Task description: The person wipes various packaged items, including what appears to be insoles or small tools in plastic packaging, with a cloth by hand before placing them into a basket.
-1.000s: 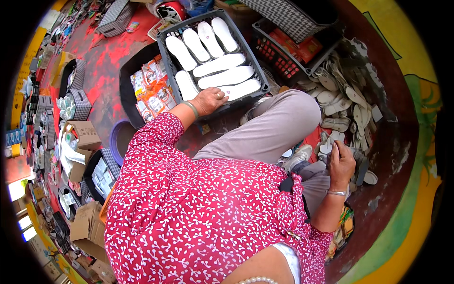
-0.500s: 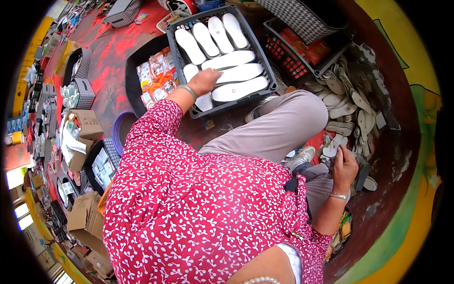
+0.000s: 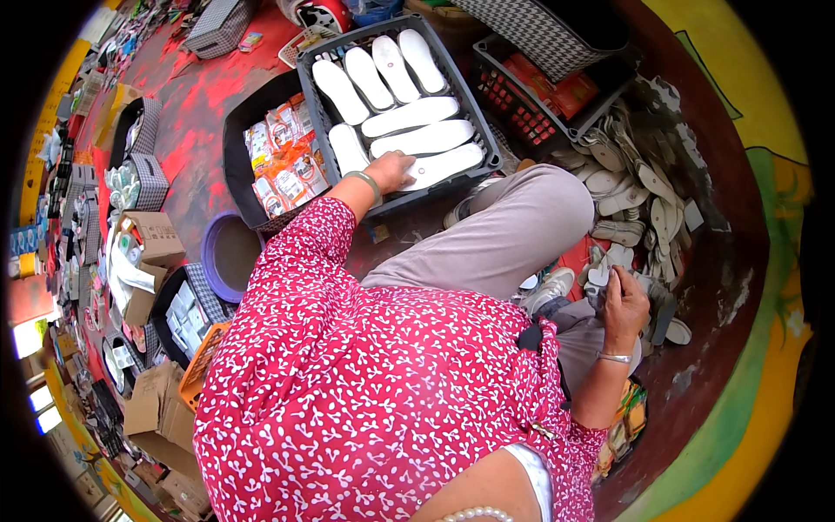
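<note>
**Gray crate (image 3: 472,111), white insoles (image 3: 409,116) laid flat inside**

Probably light and kinda bendy, best pinched by the edges. The front insole (image 3: 448,167) is touched at its left end by the left hand (image 3: 391,172), fingers bunched; can't be told if it's gripped. By the right hand (image 3: 626,304), fingertips are drawn together, any contents hidden.

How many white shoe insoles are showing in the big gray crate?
8 white insoles: four side by side at the crate's far end, three crosswise nearer, and one left of those, partly behind the left hand. More may be hidden underneath.
</note>
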A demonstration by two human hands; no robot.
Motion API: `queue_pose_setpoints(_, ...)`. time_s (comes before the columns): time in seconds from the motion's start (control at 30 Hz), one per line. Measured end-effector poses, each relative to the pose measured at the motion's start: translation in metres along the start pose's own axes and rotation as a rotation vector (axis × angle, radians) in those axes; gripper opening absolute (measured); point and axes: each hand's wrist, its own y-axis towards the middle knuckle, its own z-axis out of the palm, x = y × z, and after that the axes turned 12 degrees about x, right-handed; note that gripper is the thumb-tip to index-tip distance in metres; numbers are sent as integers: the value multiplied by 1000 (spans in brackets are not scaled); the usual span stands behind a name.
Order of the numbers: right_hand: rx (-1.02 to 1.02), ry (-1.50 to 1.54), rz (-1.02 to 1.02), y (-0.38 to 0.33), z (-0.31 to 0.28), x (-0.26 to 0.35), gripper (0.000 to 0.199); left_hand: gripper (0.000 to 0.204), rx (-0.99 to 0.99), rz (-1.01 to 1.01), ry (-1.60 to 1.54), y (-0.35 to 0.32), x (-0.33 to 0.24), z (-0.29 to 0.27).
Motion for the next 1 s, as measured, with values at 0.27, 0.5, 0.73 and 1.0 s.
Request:
queue_pose_setpoints(0.27, -65, 121, -9, 8, 17, -10, 18, 48, -192, 129, -69, 12, 24, 24)
queue_pose_setpoints(0.5, 98, 385, 158, -20, 45, -39, 24, 33, -334, 239, 172, 9, 16, 18)
queue_pose_setpoints(0.73, 226, 494, 124, -23, 47, -36, 25, 28, 267, -63, -455, 40, 1, 19)
queue_pose_setpoints(1.0, 210, 754, 108, -26, 62, -38, 25, 36, 243, -126, -164, 42, 3, 19)
